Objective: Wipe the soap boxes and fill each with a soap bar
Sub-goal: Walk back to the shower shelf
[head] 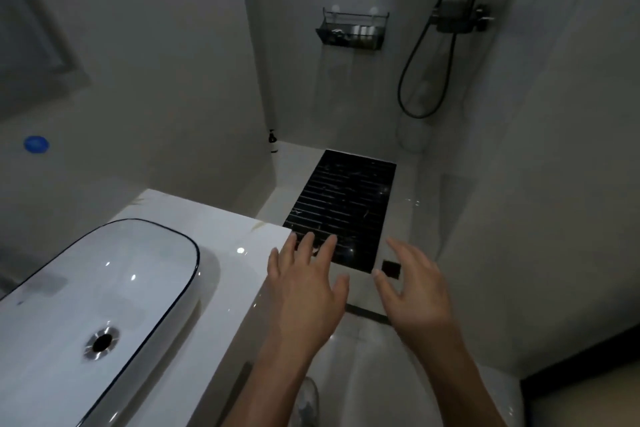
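My left hand [306,282] and my right hand [414,282] are both held out in front of me, fingers spread, holding nothing. They hover just past the right end of the white countertop [221,229], above the floor. No soap box or soap bar can be made out near the hands. A black wire shelf [351,29] on the far shower wall holds some small items, too small to identify.
A white basin [104,295] with a dark rim sits on the counter at the left. A black slatted mat [343,211] lies on the shower floor. A black shower hose and mixer [453,17] hang at right. A dark pump bottle [273,141] stands in the corner. A blue round object [36,144] is on the left wall.
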The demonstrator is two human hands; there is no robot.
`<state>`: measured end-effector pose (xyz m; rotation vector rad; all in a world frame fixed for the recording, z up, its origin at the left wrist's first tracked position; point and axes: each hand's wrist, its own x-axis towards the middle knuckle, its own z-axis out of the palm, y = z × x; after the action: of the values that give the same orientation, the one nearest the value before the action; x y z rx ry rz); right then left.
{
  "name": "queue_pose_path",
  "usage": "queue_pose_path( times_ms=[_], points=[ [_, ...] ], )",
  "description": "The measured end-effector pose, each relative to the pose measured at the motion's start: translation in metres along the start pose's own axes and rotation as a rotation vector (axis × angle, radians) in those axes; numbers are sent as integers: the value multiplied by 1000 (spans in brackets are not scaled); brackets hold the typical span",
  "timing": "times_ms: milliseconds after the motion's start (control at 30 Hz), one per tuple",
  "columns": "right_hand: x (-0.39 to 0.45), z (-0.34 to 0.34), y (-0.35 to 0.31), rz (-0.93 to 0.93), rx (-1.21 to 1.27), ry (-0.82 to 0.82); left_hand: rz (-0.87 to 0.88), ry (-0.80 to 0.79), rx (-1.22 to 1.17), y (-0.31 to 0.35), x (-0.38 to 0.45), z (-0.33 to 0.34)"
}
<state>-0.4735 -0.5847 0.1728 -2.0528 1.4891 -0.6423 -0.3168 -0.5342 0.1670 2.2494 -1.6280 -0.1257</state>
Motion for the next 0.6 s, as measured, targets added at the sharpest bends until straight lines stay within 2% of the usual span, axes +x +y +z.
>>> queue_pose_path(
  times_ms=[167,300,433,600],
  points=[
    [79,6,6,50,-61,77,46,-28,-64,-1,91,22],
    [159,12,-1,67,-143,61,80,-33,-62,-10,176,30],
    [229,16,-10,83,-137,73,120,9,-81,-13,253,31],
    [302,25,-12,99,-160,69,129,-17,-84,-19,326,39]
  ],
)
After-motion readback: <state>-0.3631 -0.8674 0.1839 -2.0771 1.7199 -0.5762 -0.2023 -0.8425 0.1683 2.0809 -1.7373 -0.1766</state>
